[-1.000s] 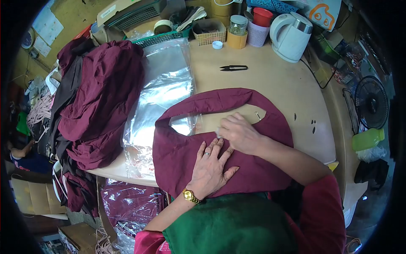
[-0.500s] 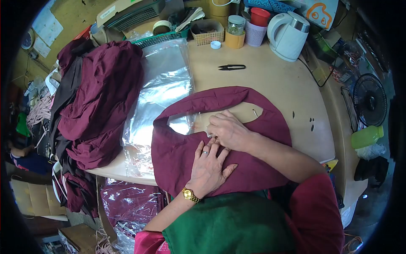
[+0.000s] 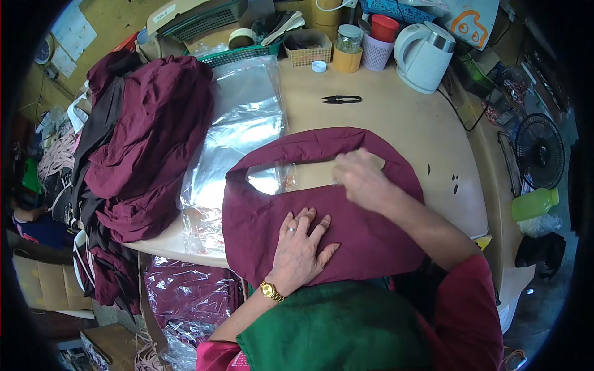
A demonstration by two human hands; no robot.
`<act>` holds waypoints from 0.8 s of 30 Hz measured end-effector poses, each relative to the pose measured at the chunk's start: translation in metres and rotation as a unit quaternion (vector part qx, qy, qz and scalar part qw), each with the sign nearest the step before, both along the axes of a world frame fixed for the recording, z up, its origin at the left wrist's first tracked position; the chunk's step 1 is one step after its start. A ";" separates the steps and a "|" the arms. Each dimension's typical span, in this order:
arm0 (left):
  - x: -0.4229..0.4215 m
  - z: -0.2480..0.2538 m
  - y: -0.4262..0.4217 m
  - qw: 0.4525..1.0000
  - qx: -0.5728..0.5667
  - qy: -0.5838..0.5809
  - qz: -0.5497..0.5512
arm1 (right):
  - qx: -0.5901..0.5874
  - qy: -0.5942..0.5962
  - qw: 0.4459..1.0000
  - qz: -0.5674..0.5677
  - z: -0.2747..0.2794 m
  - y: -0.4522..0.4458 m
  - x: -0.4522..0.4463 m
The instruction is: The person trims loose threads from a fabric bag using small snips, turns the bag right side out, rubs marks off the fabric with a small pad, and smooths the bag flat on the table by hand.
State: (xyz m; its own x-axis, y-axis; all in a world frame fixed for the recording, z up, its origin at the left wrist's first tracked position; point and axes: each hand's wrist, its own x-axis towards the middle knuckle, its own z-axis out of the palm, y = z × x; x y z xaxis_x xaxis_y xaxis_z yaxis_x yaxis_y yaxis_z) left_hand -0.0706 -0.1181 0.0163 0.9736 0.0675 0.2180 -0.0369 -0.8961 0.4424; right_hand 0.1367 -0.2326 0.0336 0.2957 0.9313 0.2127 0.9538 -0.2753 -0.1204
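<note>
A maroon cloth bag (image 3: 278, 222) with a wide curved strap lies flat on the table in front of me. My left hand (image 3: 303, 247) rests palm down on the bag's body, fingers spread, with a ring and a gold watch on it. Above the opening between strap and body is my right hand (image 3: 365, 179), blurred by motion. Its fingers are curled closed, and what they hold is too smeared to make out. Black thread snips (image 3: 341, 99) lie on the table beyond the strap.
Clear plastic sleeves (image 3: 241, 117) lie left of the bag, beside a heap of maroon cloth (image 3: 148, 148). Along the back stand a basket (image 3: 307, 48), a jar (image 3: 349, 39) and a white kettle (image 3: 424, 59). Packed maroon pieces (image 3: 192, 290) sit below the table edge.
My right hand has lifted from beside the left fingertips and moved up and right, over the opening. The small metal piece there is now hidden. My left hand stays on the bag.
</note>
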 end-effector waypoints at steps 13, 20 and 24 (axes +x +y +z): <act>0.003 0.002 -0.001 1.000 0.020 -0.001 0.005 | 0.119 0.058 0.991 0.014 -0.008 0.000 -0.007; 0.001 0.000 0.001 1.000 0.017 -0.018 0.003 | 0.107 -0.021 0.987 -0.122 -0.009 -0.002 0.011; 0.014 0.024 0.012 0.997 -0.009 0.076 -0.002 | 0.249 0.223 0.936 -0.113 -0.015 -0.016 -0.011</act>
State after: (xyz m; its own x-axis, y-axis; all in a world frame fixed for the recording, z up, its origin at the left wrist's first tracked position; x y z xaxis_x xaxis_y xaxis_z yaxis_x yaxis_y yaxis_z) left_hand -0.0566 -0.1065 0.0404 0.9956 0.0663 0.0667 0.0284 -0.8879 0.4593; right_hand 0.1253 -0.2489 0.0184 0.6358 0.6531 0.4113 0.7020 -0.2678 -0.6599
